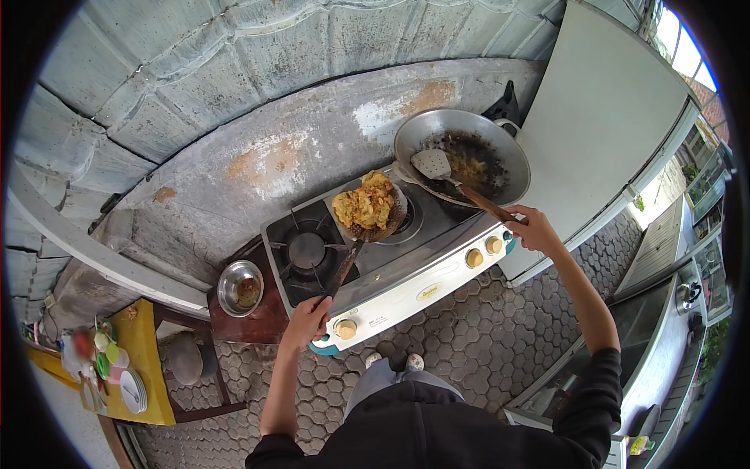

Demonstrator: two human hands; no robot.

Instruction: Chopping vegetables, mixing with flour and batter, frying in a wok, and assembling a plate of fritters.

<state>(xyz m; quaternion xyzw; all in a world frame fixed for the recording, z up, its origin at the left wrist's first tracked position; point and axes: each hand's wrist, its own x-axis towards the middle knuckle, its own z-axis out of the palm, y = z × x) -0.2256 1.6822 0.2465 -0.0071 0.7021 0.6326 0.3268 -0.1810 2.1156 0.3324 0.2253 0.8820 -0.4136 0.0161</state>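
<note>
My left hand (306,323) grips the dark handle of a perforated skimmer (398,220). Its bowl carries a heap of golden-brown fritters (365,204) above the middle of a gas stove (404,293). My right hand (532,230) is closed around the wooden handle of a slotted metal spatula (432,164). The spatula's blade rests inside a large wok (508,140) at the stove's right end. Oil with dark and yellowish bits lies in the bottom of the wok. The skimmer and fritters partly hide the stove's middle.
A metal bowl (225,293) with brown residue stands on a reddish-brown table (252,329) left of the stove. Stacked white plates (133,391) sit on a yellow-covered table (149,369). A tall pale cabinet (597,129) borders the right side. Behind runs a stained wall (205,170).
</note>
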